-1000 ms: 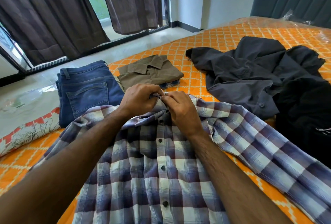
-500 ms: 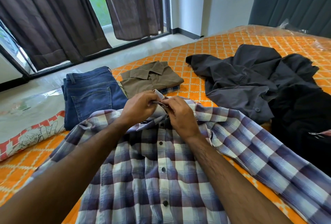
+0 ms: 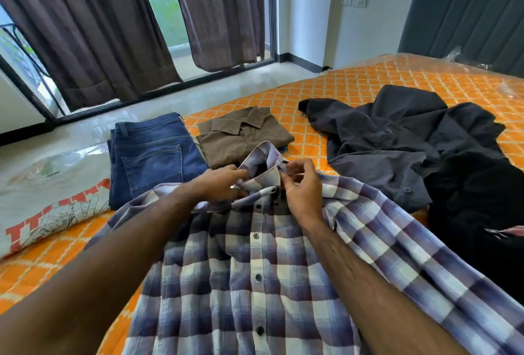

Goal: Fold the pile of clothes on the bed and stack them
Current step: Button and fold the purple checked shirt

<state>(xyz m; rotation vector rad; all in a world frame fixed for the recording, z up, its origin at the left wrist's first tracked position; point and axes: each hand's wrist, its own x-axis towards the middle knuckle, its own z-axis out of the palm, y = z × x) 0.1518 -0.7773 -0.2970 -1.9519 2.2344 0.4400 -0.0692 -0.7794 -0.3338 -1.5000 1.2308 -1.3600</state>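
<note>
Since the earlier frames, both hands are parting slightly at the neck of the plaid shirt [image 3: 255, 283], and the collar [image 3: 262, 167], which was lying pressed flat under the fingers, is now standing up in an open loop.

Head view. Left hand [image 3: 219, 186] is reaching in from the left with its fingertips tucked against the left side of the collar; whether it is pinching the cloth or only pressing on it cannot be told. Right hand [image 3: 303, 187] is pinching the right collar point between thumb and curled fingers. Hands are sitting close together, one on each side of the collar, not touching each other.

Plaid shirt is lying front-up on the bed [image 3: 354, 82], directly below the camera, buttoned down the placket with dark round buttons showing. Cloth is a soft woven check in purple-blue, grey and off-white, lightly rumpled. One sleeve is trailing out toward the lower right.

Beyond the collar, a folded olive-brown shirt [image 3: 241, 135] is resting flat, collar up, matte fabric, rectangular outline. Just to its left, folded blue jeans [image 3: 153, 153] are lying with a back pocket and stitched seams facing up, heavy denim. To the right, a dark grey garment [image 3: 397, 139] is sprawling unfolded in creased ridges, touching a black garment [image 3: 476, 207] heaped at the right edge.

Bed cover is showing an orange field with a pale lattice print, under a glossy clear plastic film near the far edge.
</note>
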